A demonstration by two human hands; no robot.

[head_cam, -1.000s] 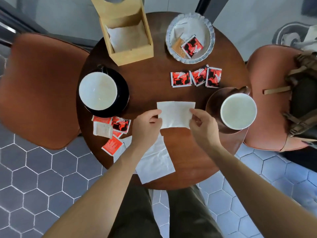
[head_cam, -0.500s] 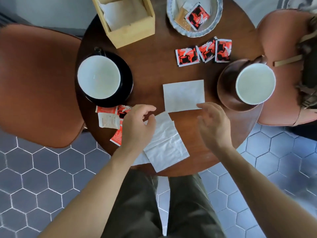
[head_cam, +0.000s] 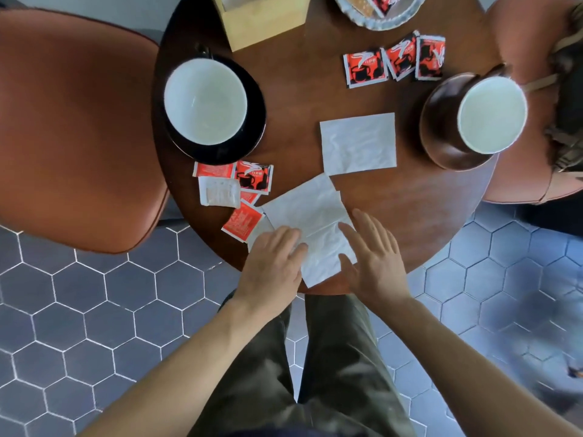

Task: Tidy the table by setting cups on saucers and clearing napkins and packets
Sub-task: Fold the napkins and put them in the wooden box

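Now both hands lie flat, each grip released: the left hand [head_cam: 273, 266] and right hand [head_cam: 375, 263] press the crumpled napkins [head_cam: 312, 222] at the desk's [head_cam: 410, 209] near edge, beside scattered packets [head_cam: 235, 192].

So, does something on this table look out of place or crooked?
Yes. The right cup sits off-centre on its brown saucer, overhanging toward the chair. Red packets lie loose, and the near napkins lie askew.
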